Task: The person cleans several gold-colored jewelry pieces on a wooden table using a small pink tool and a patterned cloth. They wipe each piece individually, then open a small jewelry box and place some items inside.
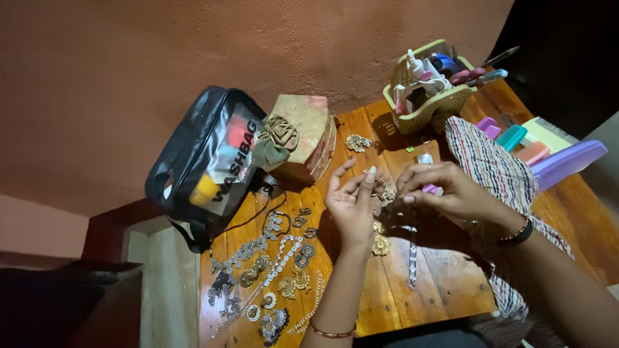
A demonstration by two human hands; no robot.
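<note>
While both forearms come up from the near edge, the left hand (351, 203) stands palm-up with its fingers (342, 173) spread and lightly curled, a thin bangle at the wrist. The right hand (445, 187) reaches in from the right, a dark bracelet on its wrist, fingers (406, 192) bent inward and pinched together. Between the two sets of fingertips sits a small gold ornament (385, 192); the right fingers look closed on it, the left thumb and forefinger touch it loosely, though the exact grip is too small to read.

Just below the fingers, more gold earrings (380, 243) lie on the wooden surface (445, 283), and a beaded strip (412, 261) runs down beside them. Left of the left hand, a spread of silver and gold jewellery (271, 277) covers the surface. A striped cloth (483, 161) lies under the right wrist.

Beyond the fingers stand a fabric-covered box (303, 135), a clear black-trimmed pouch (206, 161), a pale green basket (429, 96) of small items and some pastel combs (554, 154). Behind rises a reddish-brown wall (193, 51); the room is dim.
</note>
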